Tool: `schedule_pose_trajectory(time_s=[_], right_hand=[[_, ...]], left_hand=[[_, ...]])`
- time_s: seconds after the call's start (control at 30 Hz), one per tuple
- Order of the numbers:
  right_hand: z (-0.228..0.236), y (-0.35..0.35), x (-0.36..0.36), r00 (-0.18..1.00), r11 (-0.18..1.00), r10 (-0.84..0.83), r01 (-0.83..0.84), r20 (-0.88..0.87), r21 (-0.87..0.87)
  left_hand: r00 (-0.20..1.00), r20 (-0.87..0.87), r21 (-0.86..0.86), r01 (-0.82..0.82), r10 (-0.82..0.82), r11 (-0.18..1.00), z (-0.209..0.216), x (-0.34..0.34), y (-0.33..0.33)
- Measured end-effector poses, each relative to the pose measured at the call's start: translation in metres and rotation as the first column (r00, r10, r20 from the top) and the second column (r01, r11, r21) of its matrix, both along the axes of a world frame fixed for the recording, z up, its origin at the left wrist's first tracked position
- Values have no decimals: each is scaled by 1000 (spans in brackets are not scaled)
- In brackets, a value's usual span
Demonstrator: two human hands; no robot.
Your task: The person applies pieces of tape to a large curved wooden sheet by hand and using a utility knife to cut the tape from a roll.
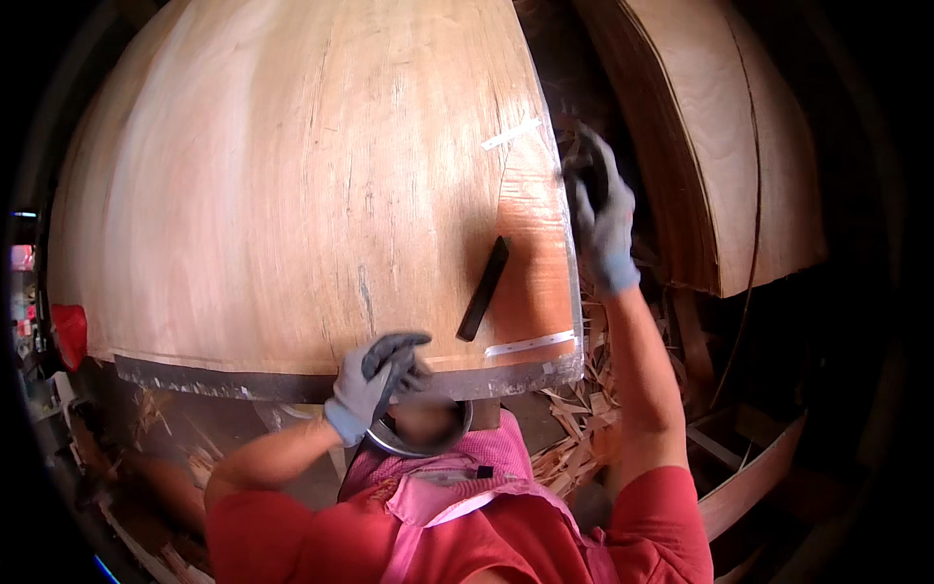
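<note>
My left hand [375, 378], in a grey glove with dark fingers, hovers at the near edge of a large wood veneer sheet [263, 195]. Its fingers point right and look loosely parted; I make out nothing held, though the fingertips are blurred. My right hand [605, 204], gloved alike, is beside the sheet's right edge, thumb and bent fingers apart. Between the hands, a dark flat bar-shaped tool [484, 289] lies slanted on the veneer. An orange-brown veneer strip [540, 248] runs along the right edge, with white tape [512, 133] across its far end and another white tape [530, 344] near the front.
A round metal-rimmed bowl [467, 417] sits below the front edge by my lap. To the right stands another stack of veneer sheets [749, 146]. Wood scraps [574, 438] litter the floor. A red object [69, 336] is at the left corner.
</note>
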State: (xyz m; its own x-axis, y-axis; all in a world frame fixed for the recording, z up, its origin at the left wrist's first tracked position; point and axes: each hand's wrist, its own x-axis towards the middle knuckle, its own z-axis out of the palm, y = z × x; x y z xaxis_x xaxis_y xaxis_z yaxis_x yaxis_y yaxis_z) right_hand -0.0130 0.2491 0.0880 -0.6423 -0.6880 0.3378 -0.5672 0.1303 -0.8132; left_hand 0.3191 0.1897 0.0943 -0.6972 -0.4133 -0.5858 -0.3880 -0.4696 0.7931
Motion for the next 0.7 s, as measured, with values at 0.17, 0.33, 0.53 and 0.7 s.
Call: schedule_pose_trajectory(time_s=[0.17, 0.33, 0.53, 0.7], right_hand=[[-11, 45, 102, 998, 753, 19, 23, -57, 658], [-46, 47, 130, 940, 785, -42, 241, -340, 570], [-60, 64, 124, 951, 926, -264, 202, 162, 320], [-1, 117, 173, 578, 966, 129, 110, 806, -233]], left_hand=[[994, -95, -239, -75, 54, 968, -66, 113, 49], [987, -26, 42, -155, 157, 987, -36, 157, 32], [942, 48, 162, -336, 333, 928, -50, 244, 17], [939, 91, -29, -331, 332, 943, -47, 299, 21]])
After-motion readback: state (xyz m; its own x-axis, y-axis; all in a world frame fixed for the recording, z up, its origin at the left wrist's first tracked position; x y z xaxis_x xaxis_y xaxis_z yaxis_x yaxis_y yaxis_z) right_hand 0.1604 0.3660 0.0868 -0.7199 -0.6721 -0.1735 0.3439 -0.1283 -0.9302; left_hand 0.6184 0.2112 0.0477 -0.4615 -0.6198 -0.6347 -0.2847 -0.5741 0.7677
